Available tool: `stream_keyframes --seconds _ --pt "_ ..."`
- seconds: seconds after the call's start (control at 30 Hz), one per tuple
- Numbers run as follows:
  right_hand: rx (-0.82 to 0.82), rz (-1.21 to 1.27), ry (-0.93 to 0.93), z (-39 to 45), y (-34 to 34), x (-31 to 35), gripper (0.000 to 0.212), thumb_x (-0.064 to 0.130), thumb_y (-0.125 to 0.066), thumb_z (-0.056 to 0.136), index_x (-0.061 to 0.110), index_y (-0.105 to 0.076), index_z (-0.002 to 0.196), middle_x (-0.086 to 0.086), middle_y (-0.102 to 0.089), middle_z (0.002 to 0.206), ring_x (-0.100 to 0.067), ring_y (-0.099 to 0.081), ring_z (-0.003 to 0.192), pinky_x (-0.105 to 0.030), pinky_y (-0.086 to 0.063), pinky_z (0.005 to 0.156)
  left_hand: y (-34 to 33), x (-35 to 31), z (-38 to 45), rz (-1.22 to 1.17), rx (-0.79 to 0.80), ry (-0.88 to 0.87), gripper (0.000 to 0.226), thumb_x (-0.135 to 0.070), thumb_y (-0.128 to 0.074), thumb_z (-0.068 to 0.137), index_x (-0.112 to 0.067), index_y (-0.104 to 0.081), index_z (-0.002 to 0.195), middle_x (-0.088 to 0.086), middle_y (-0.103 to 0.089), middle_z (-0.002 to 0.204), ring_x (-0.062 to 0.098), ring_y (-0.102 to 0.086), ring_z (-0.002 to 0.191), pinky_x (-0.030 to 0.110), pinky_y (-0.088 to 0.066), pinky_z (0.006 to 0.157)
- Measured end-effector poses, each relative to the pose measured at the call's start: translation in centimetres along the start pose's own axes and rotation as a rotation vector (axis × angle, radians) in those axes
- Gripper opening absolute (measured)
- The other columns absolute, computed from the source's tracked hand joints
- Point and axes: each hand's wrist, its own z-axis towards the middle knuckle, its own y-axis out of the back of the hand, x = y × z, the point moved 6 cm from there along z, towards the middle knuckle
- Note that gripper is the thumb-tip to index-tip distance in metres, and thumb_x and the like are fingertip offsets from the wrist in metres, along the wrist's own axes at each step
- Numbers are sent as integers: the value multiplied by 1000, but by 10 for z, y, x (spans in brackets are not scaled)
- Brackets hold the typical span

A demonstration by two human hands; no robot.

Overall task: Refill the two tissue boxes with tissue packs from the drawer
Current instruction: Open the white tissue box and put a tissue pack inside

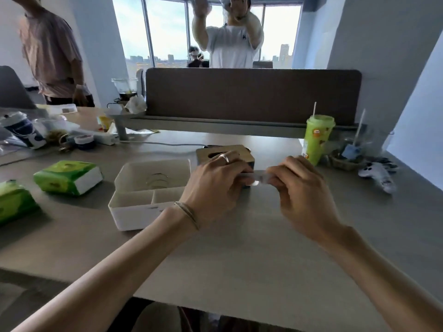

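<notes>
- Your left hand [215,185] and right hand [299,188] meet above the pale wooden desk [239,259], each grip pinched shut on a small clear plastic strip [257,177].
- Behind them sits the wood-lidded tissue box [223,152]; the white plastic tissue box [148,188] lies open just left.
- Two green tissue packs [68,177] rest far left.

Desk [239,255]: two green tissue packs [68,177] [14,203], white box [148,192], wooden box [223,153], green cup [317,140].
</notes>
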Motion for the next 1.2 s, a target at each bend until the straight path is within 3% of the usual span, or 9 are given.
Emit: stream_keyframes --seconds 0.17,0.3,0.4,0.63,0.77,0.87,1.0,1.1,1.2 --pt "31 -6 -60 -40 1 -38 17 -4 -64 84 5 -71 96 -7 -62 91 -29 -57 83 -40 -49 69 -55 -21 3 -61 95 -7 16 -27 -62 93 -17 -74 98 -4 -66 94 18 -63 81 38 -54 65" --pt "62 38 -128 -66 -14 -62 16 12 -57 91 9 -71 98 -5 -62 93 -27 -58 87 -40 -49 72 -91 -23 -2 -122 157 37 21 -32 -58 93 -18 -73 94 -5 -65 93 18 -62 79 38 -53 65" --pt "122 87 -172 -81 -27 -73 15 17 -58 92 12 -71 98 -4 -63 95 -27 -60 90 -40 -50 74 -118 -18 -11 -179 199 97 11 -29 -65 90 -20 -72 91 -6 -66 90 20 -63 79 38 -53 67" --pt "324 21 -260 -98 -57 -90 13 12 -71 81 18 -72 92 3 -63 89 -26 -64 88 -38 -55 66 -161 -6 -29 -137 345 186 21 -22 -62 87 -25 -74 103 -6 -68 104 18 -61 102 35 -53 84" --pt "402 -18 -284 -100 -60 -87 9 20 -72 81 21 -71 90 6 -63 86 -24 -62 89 -36 -53 65 -169 -4 -37 -134 398 188 20 -29 -63 92 -24 -73 109 -5 -66 110 17 -59 107 34 -52 90" --pt "356 7 -300 -91 -50 -81 12 29 -71 82 23 -71 93 9 -67 92 -20 -63 92 -36 -53 72 -156 -2 -31 -148 381 182 23 -32 -62 89 -26 -72 109 -5 -64 110 17 -57 105 35 -51 90" --pt "302 89 -313 -52 -43 -61 32 33 -70 84 25 -68 115 9 -70 114 -16 -63 105 -35 -52 87 -100 22 -14 -89 234 202 28 -40 -64 91 -30 -69 116 -6 -63 118 15 -57 108 32 -49 93" --pt "296 154 -253 -14 -59 -29 38 34 -69 89 25 -64 125 6 -67 124 -15 -61 112 -28 -47 93 -50 59 -16 -6 151 281 31 -41 -64 91 -31 -65 121 -7 -62 123 16 -57 113 35 -49 96" --pt "300 222 -189 26 -83 16 42 31 -70 90 22 -61 131 2 -65 130 -18 -58 120 -31 -46 99 -4 99 -30 59 110 389 32 -37 -64 92 -29 -64 122 -6 -62 120 16 -58 110 35 -49 93"
